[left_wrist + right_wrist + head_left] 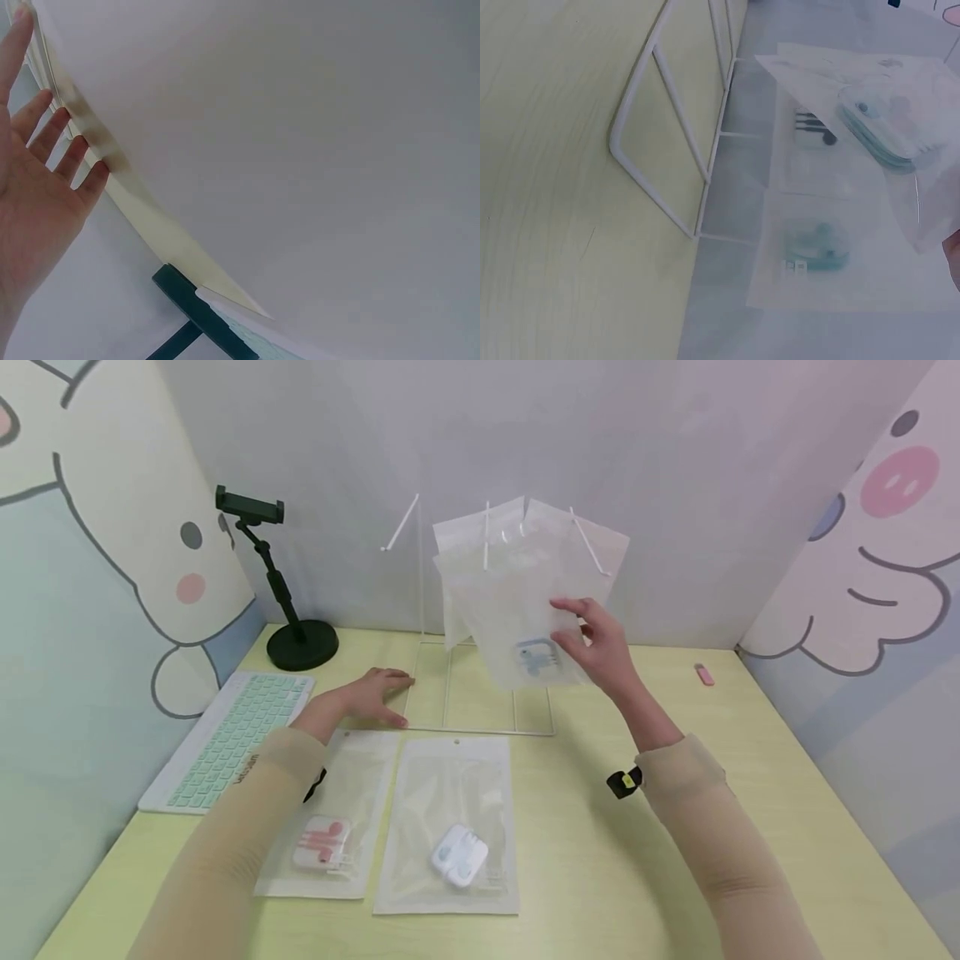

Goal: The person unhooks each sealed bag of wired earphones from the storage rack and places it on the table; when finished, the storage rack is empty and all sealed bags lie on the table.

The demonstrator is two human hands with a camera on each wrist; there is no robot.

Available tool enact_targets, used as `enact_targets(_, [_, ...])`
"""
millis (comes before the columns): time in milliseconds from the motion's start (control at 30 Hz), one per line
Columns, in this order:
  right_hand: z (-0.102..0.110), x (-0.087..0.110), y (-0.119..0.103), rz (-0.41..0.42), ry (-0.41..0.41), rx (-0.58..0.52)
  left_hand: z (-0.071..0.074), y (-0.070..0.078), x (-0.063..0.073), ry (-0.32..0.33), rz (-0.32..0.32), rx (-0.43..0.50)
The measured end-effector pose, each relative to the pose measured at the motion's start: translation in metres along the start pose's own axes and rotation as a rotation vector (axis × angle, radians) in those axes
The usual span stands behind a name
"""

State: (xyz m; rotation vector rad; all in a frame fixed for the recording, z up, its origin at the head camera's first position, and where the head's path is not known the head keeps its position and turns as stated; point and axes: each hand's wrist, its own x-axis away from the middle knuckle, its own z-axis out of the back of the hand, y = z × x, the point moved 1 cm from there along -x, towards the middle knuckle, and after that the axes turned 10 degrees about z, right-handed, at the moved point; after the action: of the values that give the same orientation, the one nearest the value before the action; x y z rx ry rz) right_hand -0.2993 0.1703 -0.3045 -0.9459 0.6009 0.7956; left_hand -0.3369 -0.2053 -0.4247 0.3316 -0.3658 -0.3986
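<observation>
My right hand (600, 647) holds the right edge of a translucent earphone bag (512, 610) with blue earphones low inside. That bag hangs in front of other bags on a white wire rack (480, 730) with several slanted prongs. From the right wrist side, the held bag (915, 180) tilts away from two hanging bags behind it, and only a bit of my hand (952, 259) shows at the edge. My left hand (367, 695) rests at the left side of the rack's base, fingers extended. The left wrist view shows that hand (45, 187) with its fingers spread.
Two flat earphone bags lie in front of the rack, one with pink earphones (324, 843), one with a white case (460, 856). A keyboard (240, 739) and black phone stand (302, 645) are at left. A small pink object (704, 674) lies right.
</observation>
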Motion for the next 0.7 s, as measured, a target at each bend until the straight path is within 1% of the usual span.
enact_targets(133, [0.006,0.005,0.012,-0.012,-0.079,0.053,-0.001,-0.001,0.0,0.005,0.003,-0.004])
enact_targets(200, [0.009,0.007,0.013,0.003,-0.115,0.101,-0.001,0.0,0.0,0.005,0.001,0.005])
enact_targets(300, [0.016,0.009,0.012,0.049,-0.147,0.149,0.0,0.002,-0.002,0.001,0.002,0.01])
enact_targets(533, [0.028,0.01,0.003,0.144,-0.168,0.194,0.001,0.002,-0.002,-0.014,0.018,0.012])
enact_targets(700, [0.034,0.009,-0.005,0.152,-0.177,0.211,0.0,0.001,-0.002,-0.012,0.021,0.007])
